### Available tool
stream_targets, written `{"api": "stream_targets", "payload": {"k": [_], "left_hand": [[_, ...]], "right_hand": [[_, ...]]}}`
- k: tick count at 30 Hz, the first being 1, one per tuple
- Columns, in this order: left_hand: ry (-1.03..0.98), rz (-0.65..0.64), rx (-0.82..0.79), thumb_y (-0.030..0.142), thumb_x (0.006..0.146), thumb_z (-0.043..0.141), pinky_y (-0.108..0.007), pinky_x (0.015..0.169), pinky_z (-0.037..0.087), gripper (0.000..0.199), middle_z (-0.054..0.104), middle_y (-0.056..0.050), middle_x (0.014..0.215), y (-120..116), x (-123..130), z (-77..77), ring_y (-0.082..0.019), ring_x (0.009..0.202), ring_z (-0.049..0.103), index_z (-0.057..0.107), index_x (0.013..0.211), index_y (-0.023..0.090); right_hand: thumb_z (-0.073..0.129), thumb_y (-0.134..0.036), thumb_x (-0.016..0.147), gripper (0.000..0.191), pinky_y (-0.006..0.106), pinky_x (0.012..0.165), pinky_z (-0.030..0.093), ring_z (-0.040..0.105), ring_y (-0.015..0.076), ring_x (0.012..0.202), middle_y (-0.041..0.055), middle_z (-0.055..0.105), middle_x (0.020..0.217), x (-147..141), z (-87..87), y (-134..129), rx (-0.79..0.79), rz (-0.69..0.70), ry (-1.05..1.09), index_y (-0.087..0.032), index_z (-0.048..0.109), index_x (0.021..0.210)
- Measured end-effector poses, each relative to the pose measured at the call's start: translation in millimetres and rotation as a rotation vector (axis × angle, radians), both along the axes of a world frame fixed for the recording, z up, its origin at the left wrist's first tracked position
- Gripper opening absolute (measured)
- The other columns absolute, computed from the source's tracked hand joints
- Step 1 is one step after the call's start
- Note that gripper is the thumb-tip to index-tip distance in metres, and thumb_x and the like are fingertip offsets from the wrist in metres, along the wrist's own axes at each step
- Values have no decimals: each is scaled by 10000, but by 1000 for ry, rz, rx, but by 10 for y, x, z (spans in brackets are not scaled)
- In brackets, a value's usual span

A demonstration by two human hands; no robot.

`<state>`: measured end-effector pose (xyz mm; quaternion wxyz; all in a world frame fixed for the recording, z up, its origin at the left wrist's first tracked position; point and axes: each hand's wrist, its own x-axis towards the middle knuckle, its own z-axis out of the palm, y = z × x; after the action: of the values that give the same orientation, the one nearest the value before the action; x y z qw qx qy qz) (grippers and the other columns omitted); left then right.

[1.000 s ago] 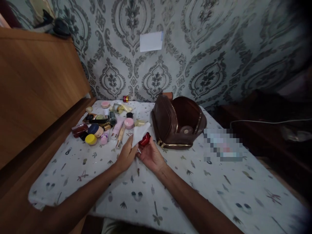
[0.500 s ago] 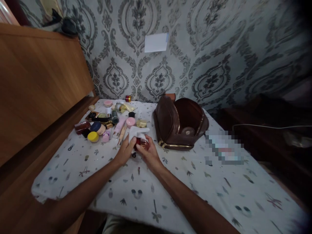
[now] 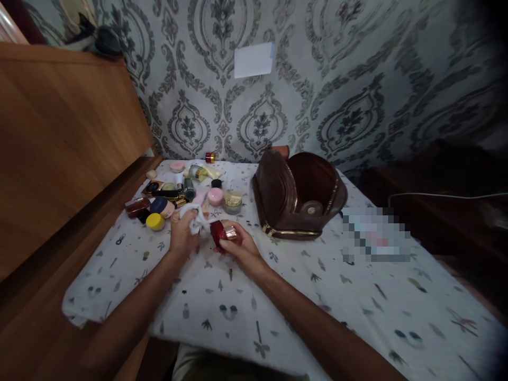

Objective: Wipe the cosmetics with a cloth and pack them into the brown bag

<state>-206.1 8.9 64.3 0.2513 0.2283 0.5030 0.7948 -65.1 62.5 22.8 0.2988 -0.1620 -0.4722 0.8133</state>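
Note:
My left hand (image 3: 183, 235) is closed around a crumpled white cloth (image 3: 197, 217), held just left of the jar. In my right hand (image 3: 243, 246) is a dark red cosmetic jar (image 3: 218, 233) with a shiny rose-gold lid, tilted on its side, its red end facing left. The cloth and the jar are close together; whether they touch I cannot tell. Just beyond the hands stand a pink round jar (image 3: 215, 196) and a clear jar with a pale gold lid (image 3: 232, 202). A yellow-lidded pot (image 3: 155, 221) sits to the left of my left hand.
An open brown leather bag (image 3: 278, 185) stands right of the hands. Several cosmetics, among them a blue-lidded jar (image 3: 162, 207) and a dark red bottle (image 3: 137, 207), crowd the table's left side. A wooden cabinet (image 3: 71, 148) borders the left. A blurred-out item (image 3: 377, 235) lies at right.
My left hand with the cloth has drawn away leftward from the red jar, uncovering it. My right hand still holds the jar. The view has shifted slightly.

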Motion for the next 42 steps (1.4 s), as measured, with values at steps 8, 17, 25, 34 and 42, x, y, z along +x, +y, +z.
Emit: {"api": "stream_targets", "payload": {"k": [8, 17, 25, 34, 42], "left_hand": [[457, -137, -135, 352, 806, 653, -208, 607, 400, 184, 537, 44, 706, -109, 70, 30, -107, 644, 482, 571, 776, 191], [591, -441, -233, 457, 863, 585, -308, 847, 444, 277, 636, -42, 983, -89, 24, 9, -208, 935, 581, 621, 952, 197], [432, -275, -208, 456, 871, 582, -260, 777, 453, 263, 627, -1, 885, -32, 62, -83, -155, 814, 565, 591, 922, 199], [233, -215, -138, 438, 813, 676, -226, 703, 464, 266, 592, 20, 800, -5, 186, -211, -123, 721, 552, 591, 888, 198], [223, -235, -148, 465, 790, 694, -229, 665, 481, 306, 603, 9, 801, 3, 152, -173, -130, 714, 579, 603, 879, 186]], "right_hand": [[843, -326, 650, 523, 249, 575, 505, 617, 131, 642, -20, 682, 893, -14, -53, 82, 38, -179, 4, -263, 603, 1110], [837, -312, 646, 828, 398, 1043, 444, 611, 223, 1138, 32, 621, 1298, -14, -116, 116, 154, -158, 11, -286, 490, 1397], [887, -270, 567, 686, 418, 990, 491, 650, 226, 1079, 36, 659, 1231, -20, -100, 93, 97, -131, 19, -286, 531, 1153], [883, -259, 578, 761, 388, 1117, 364, 556, 224, 1235, 30, 606, 1328, -24, -62, 35, -53, -162, 15, -272, 548, 1261], [892, -204, 554, 657, 380, 1010, 469, 657, 192, 1013, -1, 687, 1125, -10, -53, 70, -142, -153, 56, -285, 547, 1107]]}}
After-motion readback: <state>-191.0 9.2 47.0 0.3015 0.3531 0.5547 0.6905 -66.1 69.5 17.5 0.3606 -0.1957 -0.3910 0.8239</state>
